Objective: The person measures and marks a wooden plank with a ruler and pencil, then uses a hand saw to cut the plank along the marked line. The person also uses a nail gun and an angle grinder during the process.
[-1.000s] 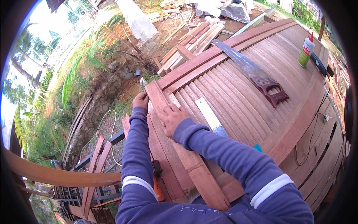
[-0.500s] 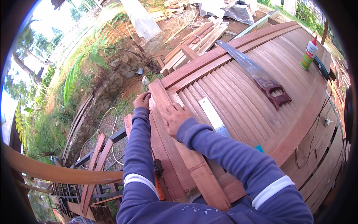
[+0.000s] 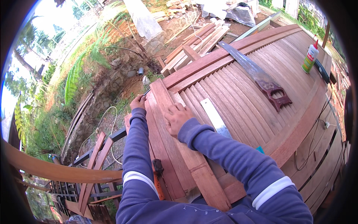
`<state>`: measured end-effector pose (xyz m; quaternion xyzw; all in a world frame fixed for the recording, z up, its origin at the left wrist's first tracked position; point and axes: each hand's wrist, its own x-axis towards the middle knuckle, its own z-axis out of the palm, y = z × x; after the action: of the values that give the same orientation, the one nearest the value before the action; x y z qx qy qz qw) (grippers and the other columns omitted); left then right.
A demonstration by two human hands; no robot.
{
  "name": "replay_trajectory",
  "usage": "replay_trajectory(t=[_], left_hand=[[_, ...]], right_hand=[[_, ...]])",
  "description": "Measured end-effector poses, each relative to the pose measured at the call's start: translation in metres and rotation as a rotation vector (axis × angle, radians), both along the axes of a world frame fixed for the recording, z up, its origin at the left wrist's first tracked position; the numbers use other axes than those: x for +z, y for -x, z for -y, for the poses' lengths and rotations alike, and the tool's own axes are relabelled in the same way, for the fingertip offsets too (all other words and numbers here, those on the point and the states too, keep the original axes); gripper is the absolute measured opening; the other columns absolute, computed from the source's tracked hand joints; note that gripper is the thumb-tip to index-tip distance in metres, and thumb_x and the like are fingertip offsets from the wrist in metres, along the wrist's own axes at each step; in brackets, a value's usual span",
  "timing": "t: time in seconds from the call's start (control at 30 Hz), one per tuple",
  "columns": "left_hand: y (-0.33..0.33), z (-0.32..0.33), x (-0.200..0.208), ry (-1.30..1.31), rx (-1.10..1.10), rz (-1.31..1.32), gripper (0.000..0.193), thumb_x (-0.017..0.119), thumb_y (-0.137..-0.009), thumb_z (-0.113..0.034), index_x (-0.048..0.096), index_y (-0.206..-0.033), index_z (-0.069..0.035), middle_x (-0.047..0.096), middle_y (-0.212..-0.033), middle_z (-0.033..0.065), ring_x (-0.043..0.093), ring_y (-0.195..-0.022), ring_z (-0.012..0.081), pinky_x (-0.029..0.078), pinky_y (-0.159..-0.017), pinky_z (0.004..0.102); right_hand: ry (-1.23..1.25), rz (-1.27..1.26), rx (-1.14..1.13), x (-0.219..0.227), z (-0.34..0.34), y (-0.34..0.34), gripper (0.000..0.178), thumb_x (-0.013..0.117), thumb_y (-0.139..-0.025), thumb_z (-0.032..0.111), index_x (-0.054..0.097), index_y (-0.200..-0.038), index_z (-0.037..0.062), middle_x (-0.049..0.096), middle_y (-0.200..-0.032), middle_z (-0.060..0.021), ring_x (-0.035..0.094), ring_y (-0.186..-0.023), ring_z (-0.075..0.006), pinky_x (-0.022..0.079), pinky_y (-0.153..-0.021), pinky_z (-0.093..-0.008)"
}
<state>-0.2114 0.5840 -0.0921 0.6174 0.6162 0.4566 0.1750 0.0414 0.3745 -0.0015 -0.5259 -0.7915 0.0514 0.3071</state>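
Note:
At the far end of a reddish-brown board (image 3: 203, 175), my left hand (image 3: 137, 103) is closed round a thin dark pencil-like stick (image 3: 147, 92). The stick's tip pokes out beside the board's far left corner. My right hand (image 3: 178, 120) lies on top of the same board, fingers apart and pressing down, holding nothing. The board rests across the end of a louvred wooden panel (image 3: 238, 100). A steel ruler (image 3: 214, 116) lies on the slats just right of my right hand.
On the panel are a handsaw (image 3: 257, 76) and a white-and-green glue bottle (image 3: 309, 58) with a red cap. An orange-handled tool (image 3: 158, 175) lies by my left forearm. Cut timber (image 3: 197, 44) is piled beyond the panel. A cable (image 3: 307, 160) hangs at the right.
My left hand has shifted slightly left and down, away from the board's edge, and the dark stick now shows more. My right hand stays in place on the board.

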Motion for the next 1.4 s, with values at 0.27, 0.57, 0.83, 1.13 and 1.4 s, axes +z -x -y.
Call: replay_trajectory(t=[0.27, 0.57, 0.83, 1.13, 1.4], left_hand=[[0.025, 0.007, -0.008, 0.099, 0.168, 0.177, 0.016, 0.066, -0.091, -0.013, 0.071, -0.100, 0.000, 0.072, -0.081, 0.0056, 0.070, -0.073, 0.0115, 0.053, -0.064, 0.0262], [0.034, 0.077, 0.082, 0.031, 0.100, 0.490, 0.019, 0.060, -0.095, -0.011, 0.061, -0.106, 0.004, 0.069, -0.088, 0.0116, 0.068, -0.065, 0.0177, 0.055, -0.056, 0.0276], [-0.037, 0.222, 0.195, -0.135, -0.215, 0.254, 0.021, 0.061, -0.095, -0.010, 0.064, -0.108, 0.005, 0.070, -0.090, 0.0108, 0.069, -0.071, 0.0157, 0.057, -0.065, 0.0260], [-0.130, 0.368, 0.238, -0.286, -0.342, 0.504, 0.023, 0.057, -0.098, -0.012, 0.061, -0.111, 0.006, 0.070, -0.096, 0.0138, 0.070, -0.077, 0.0183, 0.058, -0.071, 0.0277], [-0.109, 0.464, 0.220, -0.430, -0.121, 0.792, 0.023, 0.056, -0.098, -0.012, 0.061, -0.113, 0.005, 0.071, -0.095, 0.0144, 0.070, -0.071, 0.0165, 0.059, -0.065, 0.0253]], right_hand=[[0.017, -0.003, 0.010, 0.004, 0.000, -0.001, 0.026, 0.063, -0.079, 0.025, 0.065, -0.102, 0.0110, 0.057, -0.117, -0.0087, 0.049, -0.119, -0.0268, 0.043, -0.093, -0.0454], [0.156, 0.079, 0.041, 0.020, 0.002, -0.001, 0.042, 0.063, -0.081, 0.035, 0.062, -0.116, 0.0114, 0.054, -0.125, -0.0114, 0.045, -0.125, -0.0289, 0.039, -0.099, -0.0473], [0.264, 0.153, 0.037, 0.036, 0.008, -0.002, 0.076, 0.074, -0.070, 0.045, 0.050, -0.129, 0.0043, 0.049, -0.131, -0.0148, 0.042, -0.127, -0.0322, 0.040, -0.103, -0.0453], [0.181, -0.363, -0.106, 0.012, -0.036, -0.029, 0.047, 0.078, -0.067, 0.035, 0.061, -0.096, 0.0019, 0.068, -0.090, -0.0188, 0.067, -0.086, -0.0320, 0.053, -0.079, -0.0387], [0.286, -0.230, -0.204, -0.004, -0.041, -0.098, 0.030, 0.069, -0.076, 0.020, 0.072, -0.100, 0.0026, 0.071, -0.097, -0.0195, 0.068, -0.095, -0.0308, 0.052, -0.087, -0.0358]])
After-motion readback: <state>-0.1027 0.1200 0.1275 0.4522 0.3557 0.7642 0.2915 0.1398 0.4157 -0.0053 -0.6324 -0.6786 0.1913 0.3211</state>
